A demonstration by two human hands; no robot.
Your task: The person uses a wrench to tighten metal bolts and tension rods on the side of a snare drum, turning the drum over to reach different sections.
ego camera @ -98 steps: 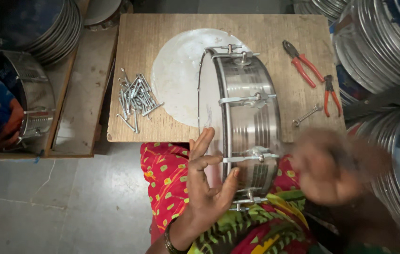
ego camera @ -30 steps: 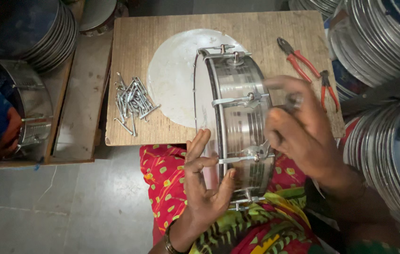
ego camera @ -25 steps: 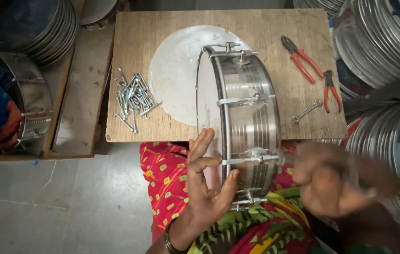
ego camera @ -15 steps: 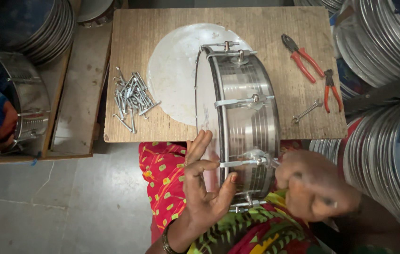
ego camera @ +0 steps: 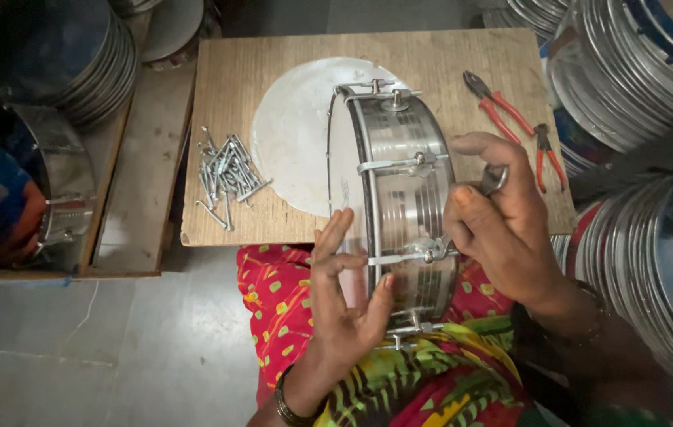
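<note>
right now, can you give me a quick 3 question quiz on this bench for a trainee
1. True or false: the drum stands on its edge.
2. Which hand holds the small wrench? A left, B right.
3. What lies on the wooden board to the drum's left?

Key
1. True; the left hand steadies its flat face.
2. B, the right hand, at the drum's side.
3. A pile of metal bolts; the red pliers lie on the other side.

Drum (ego camera: 403, 198): shiny brushed metal shell, smooth matt white skin. Spanner (ego camera: 494, 179): polished metal. Board (ego camera: 273, 79): rough matt wood. Bolts (ego camera: 224, 170): bright metal. Pliers (ego camera: 502, 107): glossy red plastic grips. Lap cloth (ego camera: 273, 292): matt printed fabric.
</note>
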